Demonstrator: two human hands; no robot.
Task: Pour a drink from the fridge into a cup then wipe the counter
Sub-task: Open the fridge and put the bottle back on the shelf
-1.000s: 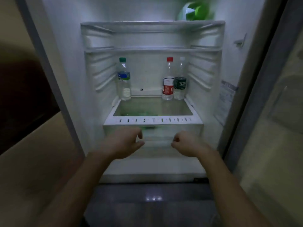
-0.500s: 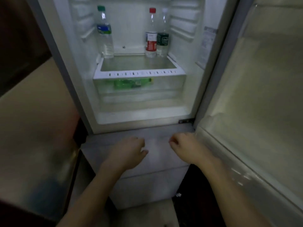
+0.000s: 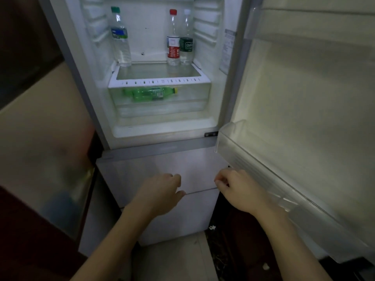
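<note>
Both hands have dropped since a second ago, from in front of the crisper drawer [image 3: 192, 94] down to the closed lower drawer fronts [image 3: 158, 163] of the fridge [image 3: 205, 126]. Over the last half second they have barely shifted. The left hand [image 3: 160, 191] hovers before the seam between the two drawer fronts, fingers loosely curled, thumb out, holding nothing. The right hand [image 3: 237, 189] is just beside the right edge of the same seam, fingers also loosely curled and empty; whether it touches the drawer cannot be told. Above, the fridge compartment stands open and lit. On its glass shelf [image 3: 160, 81], a clear water bottle with a green cap and blue label [image 3: 120, 37] stands upright at the back left corner. At the back right corner stand a red-capped bottle with a red label [image 3: 173, 43] and, touching its right side, a white-capped bottle with a dark green label [image 3: 186, 41]. Under the shelf, a green soda bottle [image 3: 150, 94] lies on its side inside the clear crisper drawer, cap pointing right. The fridge door [image 3: 304, 98] is swung open on the right, its clear door bin [image 3: 243, 142] near the right hand.
</note>
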